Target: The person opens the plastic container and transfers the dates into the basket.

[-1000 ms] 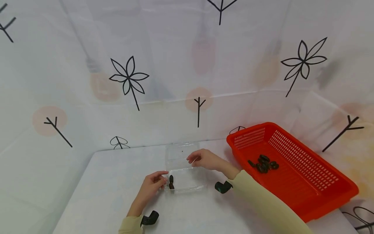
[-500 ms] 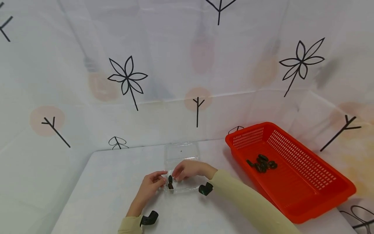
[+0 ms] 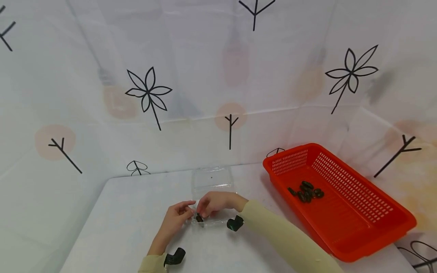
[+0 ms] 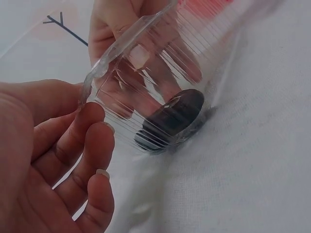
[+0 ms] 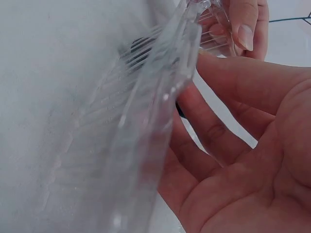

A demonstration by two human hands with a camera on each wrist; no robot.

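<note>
A clear plastic hinged box point(image 3: 218, 223) stands on the table, its lid point(image 3: 209, 177) folded back. My left hand point(image 3: 175, 218) pinches the box's left rim between thumb and fingers, as the left wrist view shows. My right hand point(image 3: 218, 201) reaches over the box's wall with its fingers bent downward inside. Dark, glossy oval pieces point(image 4: 177, 114) lie along the left wall, and right-hand fingertips point(image 4: 167, 87) are against or just behind them. Whether those fingers pinch a piece cannot be told. In the head view the right hand covers part of the pieces.
To the right, a red plastic basket point(image 3: 372, 242) with slotted walls holds several dark oval pieces point(image 3: 307, 191) near its left end. A white cloth point(image 3: 136, 212) covers the table. Behind it hangs a patterned white sheet point(image 3: 191, 144).
My right hand has moved left and down from beside the lid into the box, now covering part of the dark pieces. My left hand stays at the rim.
</note>
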